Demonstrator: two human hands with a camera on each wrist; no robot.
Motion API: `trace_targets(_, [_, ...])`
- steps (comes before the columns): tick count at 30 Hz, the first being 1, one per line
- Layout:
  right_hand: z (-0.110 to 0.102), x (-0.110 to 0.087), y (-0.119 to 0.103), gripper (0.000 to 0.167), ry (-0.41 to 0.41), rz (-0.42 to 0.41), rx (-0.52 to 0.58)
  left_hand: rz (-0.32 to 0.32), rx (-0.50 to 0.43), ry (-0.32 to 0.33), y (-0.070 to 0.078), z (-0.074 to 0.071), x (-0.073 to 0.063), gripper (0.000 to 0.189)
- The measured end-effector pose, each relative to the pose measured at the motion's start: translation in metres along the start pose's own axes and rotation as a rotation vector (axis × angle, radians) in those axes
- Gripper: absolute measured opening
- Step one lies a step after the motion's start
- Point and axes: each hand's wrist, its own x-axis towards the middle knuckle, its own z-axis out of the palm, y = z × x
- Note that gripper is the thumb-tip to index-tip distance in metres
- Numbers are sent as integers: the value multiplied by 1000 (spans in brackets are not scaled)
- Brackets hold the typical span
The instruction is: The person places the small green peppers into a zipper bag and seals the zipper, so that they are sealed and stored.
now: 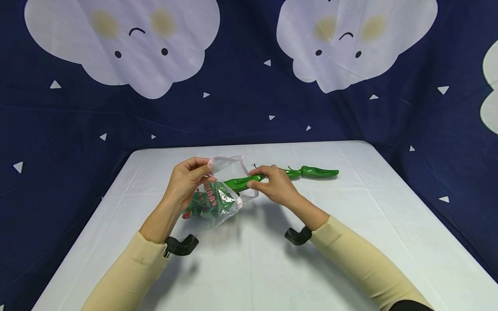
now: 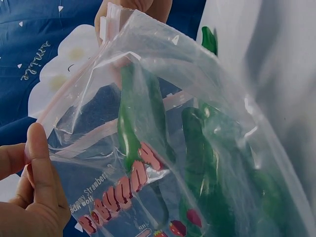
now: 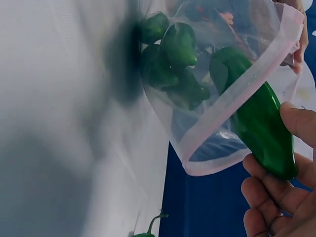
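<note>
A clear zip bag (image 1: 229, 163) with a pink-edged mouth and printed strawberries is held up over the table. My left hand (image 1: 187, 180) pinches its rim between thumb and fingers. Through the plastic, several green peppers (image 3: 178, 45) show at the bottom. My right hand (image 1: 275, 185) grips one long green pepper (image 3: 264, 129) by its tapered end. That pepper lies part way inside the mouth, its stem end within the bag in the left wrist view. Beyond the right hand, more green peppers (image 1: 320, 172) lie in a row, partly hidden by it.
The table (image 1: 272, 268) is covered with a white cloth. Behind it hangs a dark blue curtain (image 1: 241, 116) with clouds and small triangles. A black wrist mount (image 1: 181, 245) sits on the left wrist, and another black mount (image 1: 298, 236) on the right.
</note>
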Motion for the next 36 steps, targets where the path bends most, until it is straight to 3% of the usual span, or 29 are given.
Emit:
trace_targets(10, [10,7,-6,37,-17,-8,-17,-2,-1,5,0,0,0,28])
trace_targets(36, [23,20,-22,35,-34,-119,-45,-6,17,-1,1,0,2,25])
